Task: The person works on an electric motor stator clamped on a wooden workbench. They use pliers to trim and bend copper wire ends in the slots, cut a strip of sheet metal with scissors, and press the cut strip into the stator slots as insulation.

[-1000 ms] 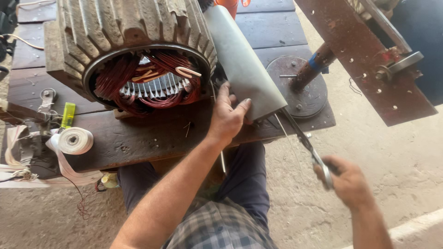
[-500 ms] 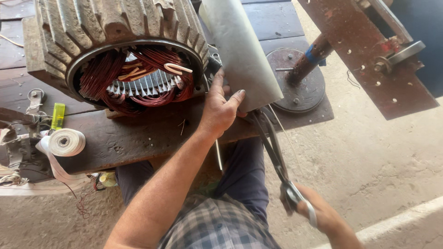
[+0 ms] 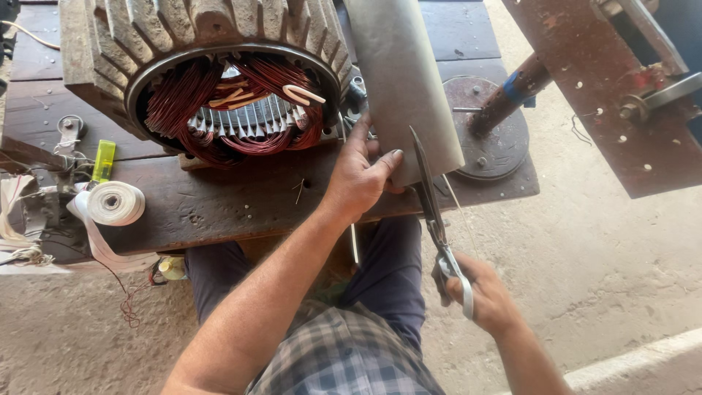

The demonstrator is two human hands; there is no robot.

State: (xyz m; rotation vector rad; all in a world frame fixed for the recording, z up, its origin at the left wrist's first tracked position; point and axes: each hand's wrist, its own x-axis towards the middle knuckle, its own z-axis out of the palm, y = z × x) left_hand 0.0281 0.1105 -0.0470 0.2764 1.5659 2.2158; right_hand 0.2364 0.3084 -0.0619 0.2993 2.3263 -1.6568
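Note:
My left hand (image 3: 362, 172) grips the near edge of a grey sheet of insulating paper (image 3: 402, 80) that lies rolled over the bench. My right hand (image 3: 479, 292) holds long scissors (image 3: 431, 205) by their handles, blades pointing up onto the sheet's near edge, just right of my left thumb. Left of the sheet sits a large finned motor stator (image 3: 205, 80) with red copper windings (image 3: 241, 110) showing in its bore.
A roll of white tape (image 3: 113, 202) and a yellow-green lighter (image 3: 103, 160) lie on the dark wooden bench (image 3: 241, 197) at the left. A round metal disc on a post (image 3: 490, 124) and a rusty steel plate (image 3: 607, 95) stand to the right. Concrete floor below.
My right hand has brought the scissors up and left from beside my knee until the blades meet the sheet's near edge. My left hand keeps its hold on the sheet.

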